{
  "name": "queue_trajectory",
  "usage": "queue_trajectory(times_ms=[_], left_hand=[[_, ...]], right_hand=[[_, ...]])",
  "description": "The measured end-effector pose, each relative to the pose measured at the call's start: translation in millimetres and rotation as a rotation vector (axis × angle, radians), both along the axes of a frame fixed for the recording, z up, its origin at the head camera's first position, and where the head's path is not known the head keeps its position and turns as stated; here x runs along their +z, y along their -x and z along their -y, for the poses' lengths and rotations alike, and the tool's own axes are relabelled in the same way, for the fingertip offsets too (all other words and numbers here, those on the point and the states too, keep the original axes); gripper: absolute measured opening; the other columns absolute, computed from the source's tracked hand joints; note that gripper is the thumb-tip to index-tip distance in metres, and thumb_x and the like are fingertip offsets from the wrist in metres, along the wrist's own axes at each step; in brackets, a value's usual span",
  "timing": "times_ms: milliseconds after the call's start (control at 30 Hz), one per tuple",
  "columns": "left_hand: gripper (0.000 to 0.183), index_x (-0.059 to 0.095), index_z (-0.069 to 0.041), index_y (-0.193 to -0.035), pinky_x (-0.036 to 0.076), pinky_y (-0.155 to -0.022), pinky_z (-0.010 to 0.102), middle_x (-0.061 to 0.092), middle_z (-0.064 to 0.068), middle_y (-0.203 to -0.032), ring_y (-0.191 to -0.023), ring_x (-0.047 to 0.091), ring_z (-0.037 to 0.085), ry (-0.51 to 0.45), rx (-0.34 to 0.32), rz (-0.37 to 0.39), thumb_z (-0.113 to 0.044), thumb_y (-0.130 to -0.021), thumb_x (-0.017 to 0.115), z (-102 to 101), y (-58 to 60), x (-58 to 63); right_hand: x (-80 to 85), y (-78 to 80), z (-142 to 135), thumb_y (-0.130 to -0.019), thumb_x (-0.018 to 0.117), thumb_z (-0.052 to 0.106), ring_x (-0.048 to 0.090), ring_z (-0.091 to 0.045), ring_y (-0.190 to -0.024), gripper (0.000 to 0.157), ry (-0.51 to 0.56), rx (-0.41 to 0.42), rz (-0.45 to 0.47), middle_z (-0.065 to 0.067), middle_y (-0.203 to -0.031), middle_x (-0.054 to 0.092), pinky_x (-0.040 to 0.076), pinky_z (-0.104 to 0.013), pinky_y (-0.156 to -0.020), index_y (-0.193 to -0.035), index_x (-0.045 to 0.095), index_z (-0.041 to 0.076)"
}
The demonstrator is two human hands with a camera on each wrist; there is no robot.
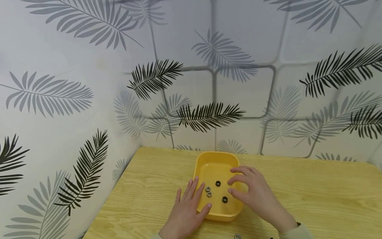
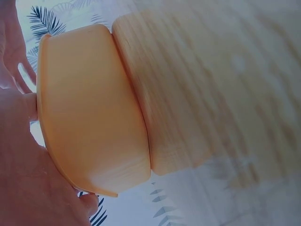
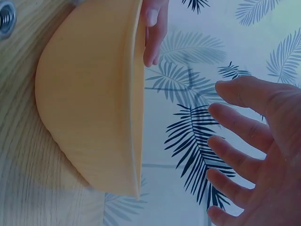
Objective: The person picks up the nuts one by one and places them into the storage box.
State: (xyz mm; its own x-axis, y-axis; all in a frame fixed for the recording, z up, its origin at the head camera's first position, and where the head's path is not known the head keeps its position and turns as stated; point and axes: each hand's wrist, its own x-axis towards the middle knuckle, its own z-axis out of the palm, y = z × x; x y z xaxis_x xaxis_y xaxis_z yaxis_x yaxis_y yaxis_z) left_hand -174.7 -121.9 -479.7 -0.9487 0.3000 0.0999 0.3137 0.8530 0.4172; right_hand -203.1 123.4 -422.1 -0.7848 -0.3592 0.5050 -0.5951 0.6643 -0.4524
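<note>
A yellow plastic bin stands on the wooden table. Inside it lie two silver hex nuts side by side at the left, plus two black hex nuts, one farther back and one nearer the front. My left hand rests on the bin's left rim, fingers extended along it and thumb over the front corner. Over the right rim hovers my right hand, its fingers spread, loosely bent and holding nothing. The right wrist view shows these fingers apart from the bin wall.
Another silver nut lies on the table in front of the bin, at the bottom edge of the head view. Behind the wooden tabletop rises a white wall covering with leaf prints.
</note>
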Motion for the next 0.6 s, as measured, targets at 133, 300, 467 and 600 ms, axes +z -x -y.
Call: queue_trajectory(times_ms=[133,300,467,600], left_hand=[[0.068,0.030,-0.020,-0.157,0.011,-0.113,0.063,0.008,0.000,-0.165,-0.150,0.005,0.021,0.002,-0.001,-0.001,-0.057,-0.101,0.041,-1.4,-0.4,-0.4],[0.067,0.031,-0.019,-0.156,0.012,-0.112,0.064,0.009,0.002,-0.165,-0.150,0.008,0.023,-0.006,-0.006,-0.011,-0.056,-0.101,0.042,-2.5,-1.2,0.9],[0.067,0.031,-0.019,-0.156,0.011,-0.113,0.061,0.009,0.001,-0.165,-0.150,0.008,0.022,0.007,0.002,-0.007,-0.056,-0.101,0.041,-3.0,-1.3,1.7],[0.067,0.032,-0.019,-0.156,0.011,-0.113,0.061,0.010,0.002,-0.165,-0.150,0.008,0.023,0.016,0.006,-0.020,-0.056,-0.101,0.041,-4.4,-1.0,1.5]], right_hand=[[4.0,-10.9,-2.3,-0.080,0.083,0.022,0.050,-0.026,-0.121,0.018,0.005,0.017,0.007,0.003,-0.124,0.062,0.038,-0.058,-0.097,-0.092,0.073,0.030],[8.1,-22.8,-4.3,-0.079,0.084,0.020,0.051,-0.024,-0.120,0.022,0.022,0.043,-0.012,0.005,-0.124,0.063,0.041,-0.058,-0.094,-0.091,0.071,0.033],[7.3,-34.3,-5.2,-0.079,0.084,0.023,0.051,-0.021,-0.120,0.023,0.023,0.073,-0.032,0.012,-0.124,0.060,0.043,-0.055,-0.093,-0.091,0.069,0.035],[6.5,-42.1,-8.3,-0.078,0.084,0.023,0.051,-0.021,-0.119,0.024,0.016,0.073,-0.016,0.013,-0.124,0.060,0.046,-0.055,-0.091,-0.090,0.069,0.038]])
